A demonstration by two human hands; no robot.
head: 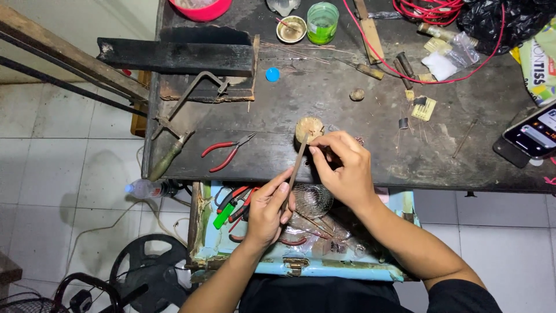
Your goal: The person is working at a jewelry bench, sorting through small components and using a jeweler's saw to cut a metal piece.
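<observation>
Both hands grip tight: left hand (267, 210) holds file (297, 167), right hand (346, 168) pinches something hidden on peg (308, 127); a slip could nick fingers.

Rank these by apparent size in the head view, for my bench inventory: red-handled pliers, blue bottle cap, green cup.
1. red-handled pliers
2. green cup
3. blue bottle cap
All lie on the bench at similar depth, so the order seems reliable.

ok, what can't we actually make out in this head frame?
- Head view: whatever the right hand pinches at the wooden peg is too small and covered by its fingers.
- Lower end of the thin rod is hidden inside the left hand.
- Phone is cut off by the right edge.
- Pink bowl is cropped by the top edge.
- Open drawer: contents partly hidden by both hands.
</observation>
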